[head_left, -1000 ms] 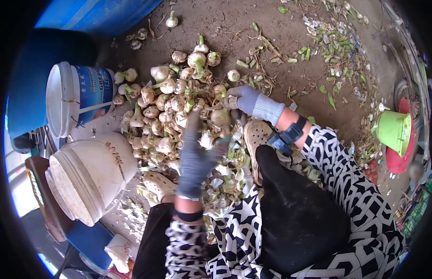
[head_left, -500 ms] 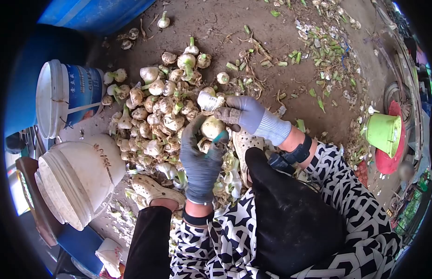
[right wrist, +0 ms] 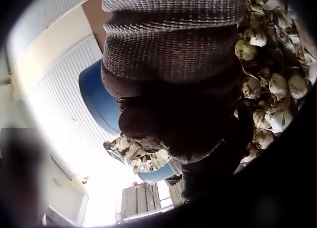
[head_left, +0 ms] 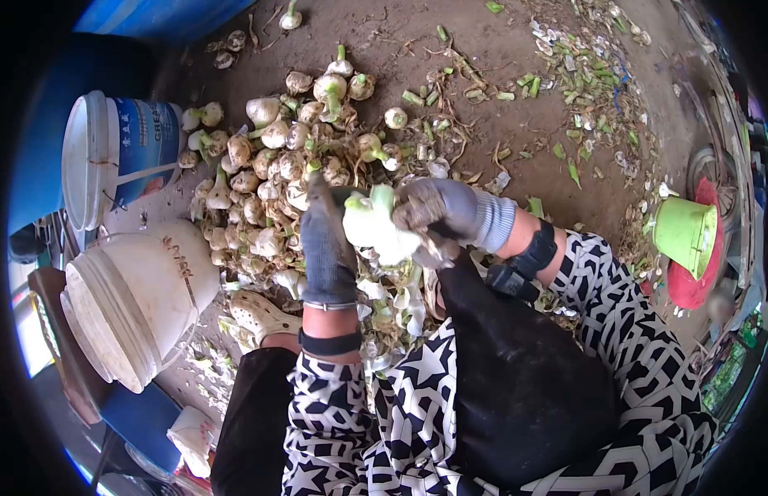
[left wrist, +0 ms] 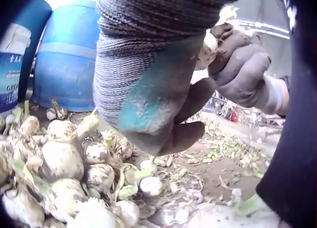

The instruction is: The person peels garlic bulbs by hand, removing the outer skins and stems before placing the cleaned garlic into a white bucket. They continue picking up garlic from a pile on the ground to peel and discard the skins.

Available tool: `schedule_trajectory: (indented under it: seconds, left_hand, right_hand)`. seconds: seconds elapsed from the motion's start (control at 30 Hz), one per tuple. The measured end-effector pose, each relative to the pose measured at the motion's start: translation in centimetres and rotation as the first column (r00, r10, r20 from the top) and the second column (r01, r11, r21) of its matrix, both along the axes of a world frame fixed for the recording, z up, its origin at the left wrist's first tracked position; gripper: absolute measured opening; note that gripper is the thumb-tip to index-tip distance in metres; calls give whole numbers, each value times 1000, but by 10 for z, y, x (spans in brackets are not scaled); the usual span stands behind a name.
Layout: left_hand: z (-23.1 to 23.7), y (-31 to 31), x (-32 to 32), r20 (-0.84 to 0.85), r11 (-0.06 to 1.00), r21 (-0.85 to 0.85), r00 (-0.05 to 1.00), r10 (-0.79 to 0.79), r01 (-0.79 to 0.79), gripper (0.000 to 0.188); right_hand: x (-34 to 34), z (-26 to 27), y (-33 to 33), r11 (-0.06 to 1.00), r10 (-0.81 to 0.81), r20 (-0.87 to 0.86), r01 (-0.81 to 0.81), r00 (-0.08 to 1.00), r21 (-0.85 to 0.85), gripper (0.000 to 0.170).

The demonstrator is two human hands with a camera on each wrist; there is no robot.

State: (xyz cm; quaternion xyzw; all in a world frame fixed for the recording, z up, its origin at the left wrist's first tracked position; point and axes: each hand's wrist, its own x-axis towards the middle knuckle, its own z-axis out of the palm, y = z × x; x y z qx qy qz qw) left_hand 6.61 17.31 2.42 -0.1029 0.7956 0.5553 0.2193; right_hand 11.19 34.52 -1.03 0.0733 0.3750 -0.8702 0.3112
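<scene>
In the head view a white bulb with a green stem (head_left: pixel 377 227) is between the two gloved hands, overexposed and blurred. The right hand (head_left: pixel 454 211) has its fingers curled round the bulb's dirty, root-like end. My left hand (head_left: pixel 328 252) is at the bulb's left side, fingers extended forward. The left wrist view has the left hand (left wrist: pixel 153 89) with loosely bent fingers, partly covering the bulb (left wrist: pixel 207 52) beside the curled right hand (left wrist: pixel 240 67). In the right wrist view the right hand (right wrist: pixel 171 104) is dark above pale, ragged matter (right wrist: pixel 143 156).
A pile of soiled bulbs (head_left: pixel 268 178) lies on the ground ahead and left. A white bucket (head_left: pixel 148 289) and a blue-labelled bucket (head_left: pixel 148 149) stand left. Cut stems (head_left: pixel 582 91) are scattered at the upper right, near a green pot (head_left: pixel 686 236). Shoes (head_left: pixel 260 318) flank peelings.
The right hand reached back from the pile with a bulb, which is now nearer the body. The left hand came up beside it, then shifted slightly left.
</scene>
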Motion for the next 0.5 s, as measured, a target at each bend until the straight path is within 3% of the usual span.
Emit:
schedule_trajectory:
  seconds: [0.03,0.07,0.1,0.17,0.2,0.23,0.3,0.33,0.37,0.43,0.5]
  left_hand:
    - [9,3,4,-131,998,-67,991,2,-11,74]
    - [6,5,8,60,958,138,968,245,-251,72]
    - [20,7,18,34,892,372,964,262,-255,69]
    - [41,24,42,-62,911,387,982,179,-142,57]
    - [30,15,51,-188,933,343,965,183,-110,43]
    - [23,16,57,-39,716,668,951,308,-205,40]
    - [14,5,48,-301,944,322,937,178,-76,37]
    - [13,4,44,142,672,654,929,342,-347,35]
    - [19,1,36,49,814,552,982,184,-180,35]
    - [29,-2,29,130,337,929,987,90,-153,35]
    - [25,-17,21,302,53,952,953,2,-301,25]
  right_hand:
    - [-2,5,9,996,39,98,-30,994,-87,17]
    - [-4,5,11,992,43,152,-25,988,-123,17]
    - [-7,6,10,987,50,201,-18,978,-158,16]
    - [-6,17,6,992,34,180,-11,983,-124,16]
    - [-5,-9,-6,998,31,135,-24,990,-52,16]
    - [-2,-14,-4,998,35,140,-26,990,-62,16]
    - [-6,14,1,925,121,63,-89,991,-369,17]
    - [-5,-22,0,945,3,28,6,1000,-327,26]
    - [-9,-8,6,943,-54,35,62,998,-326,26]
    - [-6,16,26,933,-105,121,139,987,-331,27]
    - [2,12,47,715,59,0,-42,998,-698,26]
